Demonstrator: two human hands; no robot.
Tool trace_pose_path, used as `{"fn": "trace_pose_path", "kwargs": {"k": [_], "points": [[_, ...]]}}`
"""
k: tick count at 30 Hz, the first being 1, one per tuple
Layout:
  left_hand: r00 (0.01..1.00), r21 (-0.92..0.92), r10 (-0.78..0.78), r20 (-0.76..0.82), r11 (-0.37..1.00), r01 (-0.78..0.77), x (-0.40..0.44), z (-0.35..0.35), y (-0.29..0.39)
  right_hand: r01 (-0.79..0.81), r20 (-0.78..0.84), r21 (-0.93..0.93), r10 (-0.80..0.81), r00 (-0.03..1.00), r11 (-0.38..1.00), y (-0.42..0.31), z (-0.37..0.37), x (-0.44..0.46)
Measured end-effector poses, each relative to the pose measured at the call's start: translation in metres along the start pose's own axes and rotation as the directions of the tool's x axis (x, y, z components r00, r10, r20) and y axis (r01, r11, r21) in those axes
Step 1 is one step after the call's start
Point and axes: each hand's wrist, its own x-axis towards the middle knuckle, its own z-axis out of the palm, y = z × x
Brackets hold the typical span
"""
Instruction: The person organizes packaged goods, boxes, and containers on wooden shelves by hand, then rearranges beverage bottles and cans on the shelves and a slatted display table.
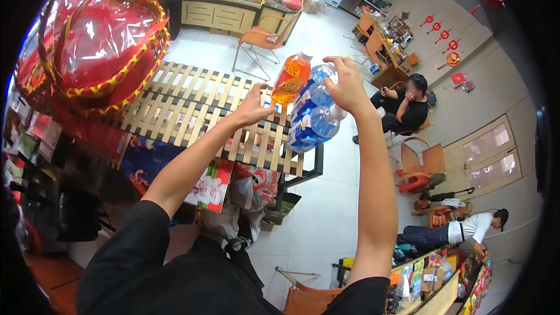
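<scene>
Four hand-height drinks stand grouped at the right end of a slatted wooden bench (192, 102): an orange-drink bottle (291, 80) with a white cap, and several clear bottles (318, 125) with blue labels. My left hand (254, 107) is at the left side of the orange bottle, thumb and fingers apart; whether it touches the bottle I cannot tell. My right hand (348, 86) curves over the upper right of the blue-labelled bottles, fingers and thumb apart. It partly hides their tops, and contact is unclear.
A red basket (111, 81) with yellow trim stands on the bench's left. Plastic bags (251, 192) sit below it. An orange chair (262, 37) is behind. A seated person (411, 108) and a person in white (469, 227) are at the right, near goods shelves (429, 280).
</scene>
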Motion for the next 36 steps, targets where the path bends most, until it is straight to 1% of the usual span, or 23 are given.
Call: {"fn": "trace_pose_path", "kwargs": {"k": [1,3,4,6,7,9,11,13,14,17,18,21,23,25,26,29,31,34,36], "points": [[1.0,0.026,0.026,-0.017,0.999,-0.025,0.015,0.002,-0.006,-0.003,0.021,0.004,0.003,1.0,1.0,0.008,0.003,0.008],[1.0,0.025,-0.008,-0.02,1.0,0.009,0.038,0.006,-0.013,-0.007,0.07,0.003,0.007,0.998,1.0,0.025,0.011,0.029],[1.0,-0.003,-0.006,-0.023,1.0,0.006,0.046,0.006,-0.014,-0.02,0.096,-0.038,0.023,0.995,0.999,0.032,0.014,0.039],[0.999,-0.07,-0.014,-0.03,0.997,0.011,0.058,0.007,-0.017,-0.018,0.086,-0.004,0.018,0.996,1.0,0.042,0.025,0.055],[1.0,-0.07,-0.004,-0.012,0.998,0.003,0.063,0.008,-0.019,-0.019,0.086,0.016,0.017,0.996,1.0,0.042,0.032,0.061],[1.0,-0.152,0.003,0.008,0.988,-0.002,0.07,0.015,-0.025,-0.007,0.129,0.058,0.0,0.992,0.998,0.039,0.043,0.067],[0.996,-0.178,0.03,0.082,0.984,-0.015,0.075,0.019,-0.031,-0.025,0.184,0.05,0.015,0.983,0.998,0.028,0.051,0.068],[0.989,-0.235,0.074,0.128,0.971,-0.042,0.079,0.026,-0.035,-0.011,0.17,-0.033,0.016,0.985,0.999,0.026,0.063,0.066],[0.983,-0.217,0.118,0.14,0.972,-0.086,0.085,0.032,-0.049,-0.003,0.161,-0.077,0.015,0.987,0.997,0.027,0.066,0.065],[0.979,-0.274,0.13,0.156,0.958,-0.083,0.089,0.036,-0.054,-0.002,0.154,-0.126,0.021,0.988,0.992,0.02,0.066,0.061],[0.982,-0.253,0.137,0.133,0.962,-0.101,0.088,0.037,-0.053,0.002,0.143,-0.132,0.018,0.99,0.991,0.021,0.069,0.061],[0.976,-0.278,0.146,0.16,0.956,-0.098,0.086,0.035,-0.046,0.01,0.11,-0.16,0.008,0.994,0.987,0.024,0.071,0.063],[0.977,-0.309,0.157,0.145,0.945,-0.106,0.083,0.033,-0.041,0.01,0.096,-0.181,0.008,0.995,0.983,0.022,0.073,0.064],[0.974,-0.339,0.164,0.154,0.935,-0.103,0.085,0.033,-0.046,-0.007,0.125,-0.222,0.035,0.992,0.975,0.02,0.074,0.065],[0.976,-0.321,0.176,0.131,0.939,-0.126,0.086,0.035,-0.048,-0.017,0.136,-0.242,0.051,0.989,0.97,0.02,0.074,0.066],[0.968,-0.341,0.141,0.208,0.938,-0.064,0.087,0.03,-0.047,0.014,0.122,-0.27,0.02,0.992,0.963,0.022,0.074,0.066],[0.967,-0.293,0.173,0.185,0.949,-0.114,0.089,0.031,-0.05,0.043,0.121,-0.282,-0.009,0.993,0.958,0.023,0.075,0.067],[0.968,-0.238,0.166,0.189,0.964,-0.119,0.089,0.031,-0.053,0.112,0.071,-0.357,-0.093,0.993,0.928,0.029,0.081,0.069],[0.968,-0.208,0.171,0.186,0.969,-0.131,0.09,0.032,-0.053,0.089,0.093,-0.333,-0.061,0.994,0.939,0.028,0.081,0.069]]}}
